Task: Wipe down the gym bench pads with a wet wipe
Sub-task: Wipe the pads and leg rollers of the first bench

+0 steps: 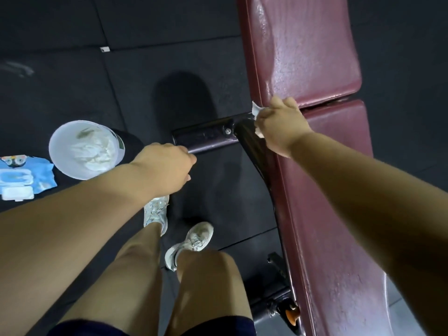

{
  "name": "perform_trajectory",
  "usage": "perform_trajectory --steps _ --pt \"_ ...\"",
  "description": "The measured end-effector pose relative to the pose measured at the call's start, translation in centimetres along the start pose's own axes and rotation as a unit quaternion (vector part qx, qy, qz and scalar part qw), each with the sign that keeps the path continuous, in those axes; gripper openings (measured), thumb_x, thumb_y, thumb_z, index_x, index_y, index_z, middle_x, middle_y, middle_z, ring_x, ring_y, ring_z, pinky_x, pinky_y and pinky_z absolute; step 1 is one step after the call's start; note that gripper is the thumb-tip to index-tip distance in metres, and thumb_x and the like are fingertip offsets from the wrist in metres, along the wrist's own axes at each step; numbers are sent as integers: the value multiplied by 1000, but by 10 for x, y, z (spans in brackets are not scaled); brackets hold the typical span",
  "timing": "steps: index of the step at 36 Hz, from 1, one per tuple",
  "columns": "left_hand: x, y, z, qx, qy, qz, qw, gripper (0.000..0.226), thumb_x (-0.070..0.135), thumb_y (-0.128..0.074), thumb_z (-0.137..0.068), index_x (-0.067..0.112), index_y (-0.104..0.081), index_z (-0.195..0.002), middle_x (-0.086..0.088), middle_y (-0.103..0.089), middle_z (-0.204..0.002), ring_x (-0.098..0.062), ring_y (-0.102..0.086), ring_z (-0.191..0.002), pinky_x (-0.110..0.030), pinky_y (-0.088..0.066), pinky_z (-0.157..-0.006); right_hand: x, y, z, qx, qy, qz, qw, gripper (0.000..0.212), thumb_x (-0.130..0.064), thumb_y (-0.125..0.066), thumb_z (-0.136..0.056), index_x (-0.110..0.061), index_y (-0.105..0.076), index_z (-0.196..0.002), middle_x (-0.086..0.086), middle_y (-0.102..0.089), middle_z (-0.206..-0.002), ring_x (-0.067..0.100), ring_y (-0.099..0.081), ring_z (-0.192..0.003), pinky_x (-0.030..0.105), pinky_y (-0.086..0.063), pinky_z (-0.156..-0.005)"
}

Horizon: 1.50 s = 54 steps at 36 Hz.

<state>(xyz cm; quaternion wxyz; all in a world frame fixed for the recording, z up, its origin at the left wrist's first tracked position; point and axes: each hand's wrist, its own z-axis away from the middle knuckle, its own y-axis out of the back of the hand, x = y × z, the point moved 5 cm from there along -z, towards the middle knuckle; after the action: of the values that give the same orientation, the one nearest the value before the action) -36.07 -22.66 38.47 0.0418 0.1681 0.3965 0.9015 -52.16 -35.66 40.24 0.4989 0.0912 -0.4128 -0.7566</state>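
The right hand (278,127) has its fingers curled around the wet wipe (255,109) and bunches it; white corners of the wipe come out above the knuckles and below the palm. The hand sits at the left edge of the bench, exactly where the gap between the two pads meets that edge. It cannot be told whether the wipe presses on the vinyl or on the frame below it.

From this grip the bench runs in one long line, away from the person and back toward them. The far pad (308,52) lies beyond the hand and shines as if it is wet. The near pad (339,190) starts just behind the hand and runs back under the right forearm toward the person's body; its surface looks more dull. So the unwiped part is probably the near pad, and the next stroke probably needs a pull along this long axis, toward the person, with the wipe turned onto the top face.

The right hand is clearly the nearer one. The left hand (167,166) hangs off the bench to its left, over the dark floor near the frame's cross bar (206,137), with fingers loosely curled and nothing in them. Farther left on the floor stand a white bin (60,151) with used wipes and, just beside it, a blue wipe pack (24,178).
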Motion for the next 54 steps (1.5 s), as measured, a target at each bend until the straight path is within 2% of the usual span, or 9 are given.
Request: perform_trajectory --steps 7,13,19,23,34,37,43,47,54 --pt "-16 11 -9 -8 19 -5 1000 30 38 -44 -95 21 -49 -119 1 -52 -111 -23 -55 -102 -34 -42 -79 -26 -24 40 23 220 13 975 18 -18 -85 -48 -20 -68 -50 -3 -69 -72 23 -57 -58 26 -40 -59" --pt "-21 21 -19 -4 33 9 999 24 31 -43 -96 20 -49 -117 1 -53 -107 -22 -55 -100 -33 -41 -78 -7 -7 -3 29 243 77 966 7 -21 -76 -60 -21 -69 -58 -6 -61 -64 21 -56 -70 28 -43 -65" --pt "-37 39 -37 -12 65 23 998 30 38 -40 -97 20 -47 -120 0 -52 -110 -21 -55 -102 -33 -42 -82 33 60 -96 48 174 123 976 30 -11 -43 -92 -12 -61 -117 5 -58 -117 29 -38 -113 38 -31 -89" --pt "-45 58 -50 -4 87 27 996 31 39 -39 -97 21 -46 -121 1 -51 -112 -22 -55 -103 -33 -42 -82 70 85 -127 56 109 33 992 37 -7 -50 -84 -17 -61 -117 2 -60 -113 27 -38 -109 39 -30 -88" --pt "-67 91 -73 -17 124 54 991 30 36 -39 -97 21 -45 -122 1 -51 -113 -22 -54 -104 -34 -44 -84 36 49 -87 -16 343 66 937 26 -19 -42 -93 -20 -60 -112 -2 -65 -104 21 -42 -105 32 -27 -82" --pt "-76 97 -79 -20 128 57 990 29 35 -38 -98 20 -45 -122 1 -50 -112 -22 -54 -103 -35 -44 -84 51 73 -136 88 272 115 951 27 -17 -43 -89 -19 -69 -96 0 -70 -89 23 -51 -95 32 -35 -75" --pt "-108 110 -89 -11 147 66 987 27 35 -39 -98 22 -47 -120 2 -51 -114 -21 -54 -104 -30 -38 -77 97 123 -204 90 63 82 991 21 -13 -49 -88 -13 -61 -106 8 -63 -113 31 -41 -109 38 -31 -84" --pt "-136 121 -104 -8 144 56 988 28 36 -38 -98 21 -46 -121 2 -50 -116 -21 -55 -102 -29 -35 -72 82 126 -193 78 149 129 977 15 -25 -74 -67 -13 -71 -77 9 -70 -89 27 -55 -84 30 -34 -64" --pt "-180 148 -143 -6 100 49 994 28 35 -40 -98 21 -47 -121 2 -51 -112 -21 -54 -103 -32 -40 -80 100 127 -216 17 196 84 977 26 -15 -44 -90 -19 -61 -109 0 -63 -110 25 -38 -114 41 -27 -91"
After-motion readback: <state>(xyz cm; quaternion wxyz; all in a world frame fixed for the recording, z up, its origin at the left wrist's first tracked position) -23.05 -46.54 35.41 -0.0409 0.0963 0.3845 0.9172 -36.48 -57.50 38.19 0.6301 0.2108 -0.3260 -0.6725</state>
